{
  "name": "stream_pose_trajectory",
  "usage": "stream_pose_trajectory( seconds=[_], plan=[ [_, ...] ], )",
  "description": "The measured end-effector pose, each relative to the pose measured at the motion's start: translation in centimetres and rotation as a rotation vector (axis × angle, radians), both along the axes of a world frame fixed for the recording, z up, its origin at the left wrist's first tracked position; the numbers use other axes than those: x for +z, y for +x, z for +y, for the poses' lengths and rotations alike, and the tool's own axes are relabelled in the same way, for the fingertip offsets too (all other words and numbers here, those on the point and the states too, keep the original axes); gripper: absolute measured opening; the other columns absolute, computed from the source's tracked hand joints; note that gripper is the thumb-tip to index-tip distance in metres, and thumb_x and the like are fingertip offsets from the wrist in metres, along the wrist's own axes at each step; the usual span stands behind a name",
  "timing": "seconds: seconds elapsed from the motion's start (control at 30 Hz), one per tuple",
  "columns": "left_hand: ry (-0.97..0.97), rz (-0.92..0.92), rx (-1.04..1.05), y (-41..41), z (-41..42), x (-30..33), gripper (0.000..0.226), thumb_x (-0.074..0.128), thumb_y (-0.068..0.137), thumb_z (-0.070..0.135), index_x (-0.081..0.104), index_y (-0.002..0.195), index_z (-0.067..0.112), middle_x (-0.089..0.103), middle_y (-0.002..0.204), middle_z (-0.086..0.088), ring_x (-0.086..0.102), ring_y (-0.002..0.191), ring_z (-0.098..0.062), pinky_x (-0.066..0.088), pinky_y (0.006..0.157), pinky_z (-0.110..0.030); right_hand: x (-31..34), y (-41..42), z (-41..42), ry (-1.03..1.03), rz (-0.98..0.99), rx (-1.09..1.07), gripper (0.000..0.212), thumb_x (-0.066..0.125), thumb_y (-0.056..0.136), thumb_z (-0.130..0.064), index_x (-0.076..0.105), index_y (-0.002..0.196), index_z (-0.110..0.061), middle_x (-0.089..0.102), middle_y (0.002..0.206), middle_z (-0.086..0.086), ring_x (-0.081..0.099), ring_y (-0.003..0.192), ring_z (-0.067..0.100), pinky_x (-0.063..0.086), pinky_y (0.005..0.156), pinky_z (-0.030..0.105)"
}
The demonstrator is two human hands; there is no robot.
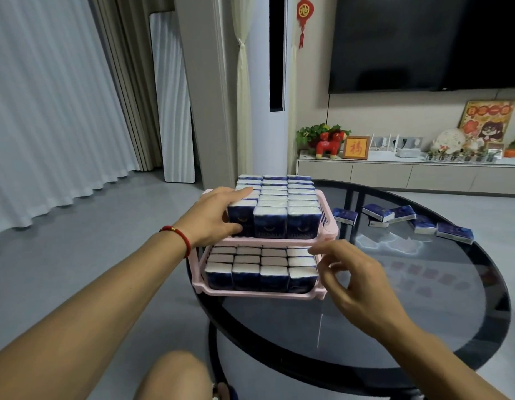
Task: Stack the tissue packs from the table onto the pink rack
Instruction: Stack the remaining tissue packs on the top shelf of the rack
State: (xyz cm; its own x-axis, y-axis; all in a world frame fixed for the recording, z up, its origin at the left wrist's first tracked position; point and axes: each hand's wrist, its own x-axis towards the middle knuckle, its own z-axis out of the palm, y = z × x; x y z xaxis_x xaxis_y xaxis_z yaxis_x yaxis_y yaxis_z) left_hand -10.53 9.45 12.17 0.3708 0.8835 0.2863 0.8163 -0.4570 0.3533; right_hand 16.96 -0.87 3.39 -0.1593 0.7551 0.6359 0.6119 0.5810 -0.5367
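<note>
A bare knee (175, 373) sits lowest in view, just beside the round dark glass table (394, 327). Above it the two forearms reach in toward the pink rack (267, 241), which stands at the table's left edge.

The left hand (214, 216), with a red cord bracelet (178, 236) at the wrist, lies against the left end of the upper tier: its fingers rest flat along the tops of the tissue packs (275, 203) there and the thumb presses the front of the corner pack, probably to square the row and keep it from tipping out. The right hand (352, 280) hovers at the right front corner of the lower tier, fingers loosely curled and holding nothing; whether a fingertip touches the rack I cannot tell.

Both tiers look full, the packs standing upright in tight rows, white ends up. Six or so loose packs (400, 217) lie scattered on the far right of the table, well apart from the rack, so the task is not finished.

The dark blue wrappers carry pale lettering too blurred to read. A framed red character (355, 147) stands on the far cabinet.
</note>
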Motion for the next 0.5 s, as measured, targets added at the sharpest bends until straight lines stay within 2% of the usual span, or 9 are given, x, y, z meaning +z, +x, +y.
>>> stream_pose_trajectory(
  seconds=[0.1, 0.2, 0.33, 0.43, 0.47, 0.5],
  plan=[
    [-0.019, 0.014, -0.012, -0.3, -0.2, 0.4, 0.086, 0.077, 0.089, 0.018, 0.030, 0.158, 0.036, 0.049, 0.148, -0.001, 0.043, 0.133, -0.022, 0.039, 0.112, -0.039, -0.2, 0.1, 0.2, -0.021, -0.034, 0.002, 0.034, 0.065, 0.093, -0.004, 0.067, 0.115, -0.028, 0.064, 0.106, -0.016, 0.067, 0.087, 0.013, 0.058, 0.075, 0.033],
    [-0.054, -0.004, -0.029, -0.4, -0.4, 0.6, 0.089, 0.077, 0.088, 0.018, 0.027, 0.158, 0.038, 0.050, 0.148, 0.000, 0.044, 0.123, -0.016, 0.039, 0.101, -0.027, -0.4, 0.3, 0.3, -0.052, -0.050, -0.003, 0.033, 0.066, 0.094, -0.007, 0.066, 0.117, -0.030, 0.063, 0.106, -0.017, 0.066, 0.086, 0.011, 0.059, 0.071, 0.030],
    [-0.086, -0.009, -0.007, -0.4, -0.5, 0.8, 0.093, 0.077, 0.088, 0.020, 0.021, 0.160, 0.037, 0.047, 0.151, -0.003, 0.048, 0.115, -0.016, 0.041, 0.092, -0.023, -0.4, 0.5, 0.2, -0.061, -0.068, -0.007, 0.032, 0.065, 0.094, -0.008, 0.066, 0.118, -0.029, 0.063, 0.110, -0.016, 0.066, 0.088, 0.011, 0.059, 0.071, 0.030],
    [-0.092, 0.006, -0.007, -0.3, -0.6, 1.1, 0.095, 0.077, 0.088, 0.023, 0.018, 0.160, 0.042, 0.047, 0.148, -0.002, 0.056, 0.111, -0.018, 0.044, 0.077, -0.014, -0.3, 0.8, 0.2, -0.071, -0.089, -0.017, 0.031, 0.064, 0.094, -0.009, 0.066, 0.118, -0.028, 0.062, 0.109, -0.017, 0.066, 0.088, 0.011, 0.059, 0.073, 0.029],
    [-0.098, 0.022, -0.008, -0.3, -0.8, 1.3, 0.095, 0.077, 0.088, 0.024, 0.017, 0.159, 0.043, 0.047, 0.147, 0.000, 0.057, 0.113, -0.019, 0.045, 0.075, -0.014, -0.3, 1.0, 0.1, -0.075, -0.093, -0.023, 0.031, 0.064, 0.094, -0.008, 0.066, 0.118, -0.028, 0.062, 0.109, -0.017, 0.066, 0.089, 0.010, 0.059, 0.073, 0.028],
    [-0.103, 0.042, -0.003, -0.3, -1.1, 1.6, 0.097, 0.077, 0.087, 0.026, 0.014, 0.160, 0.042, 0.044, 0.147, 0.000, 0.055, 0.119, -0.020, 0.049, 0.081, -0.017, -0.2, 1.1, 0.1, -0.079, -0.098, -0.030, 0.031, 0.064, 0.094, -0.007, 0.067, 0.117, -0.027, 0.062, 0.109, -0.018, 0.066, 0.089, 0.008, 0.058, 0.074, 0.027]
  ],
)
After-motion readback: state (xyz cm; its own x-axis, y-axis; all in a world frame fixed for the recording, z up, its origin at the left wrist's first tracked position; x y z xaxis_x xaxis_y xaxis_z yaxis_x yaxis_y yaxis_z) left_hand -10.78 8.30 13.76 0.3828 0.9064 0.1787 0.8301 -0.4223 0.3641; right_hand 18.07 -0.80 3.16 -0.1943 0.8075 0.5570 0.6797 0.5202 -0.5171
